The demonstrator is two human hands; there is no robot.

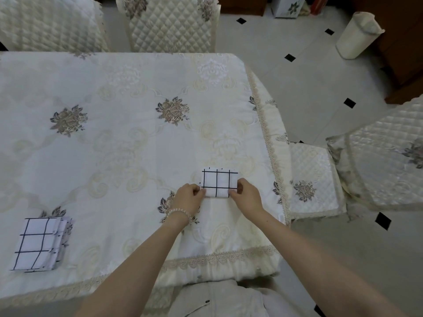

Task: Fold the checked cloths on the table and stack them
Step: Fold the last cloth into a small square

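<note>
Near the right edge of the bench, a small folded checked cloth lies flat. The left hand pinches its near-left corner; the right hand pinches its near-right corner. A folded stack sits far left.

1. The table fills the left and middle of the view, with the person at its near edge.
2. A folded cloth lies on the table towards its right side, near the front.
3. The left hand pinches that cloth's near left corner; the right hand pinches its near right corner.
4. A stack of folded cloths lies on the table at the near left, well apart from the hands.
5. Two chairs stand behind the table.
6. Another chair stands to its right.
7. A bin stands on the floor at the far right.
</note>
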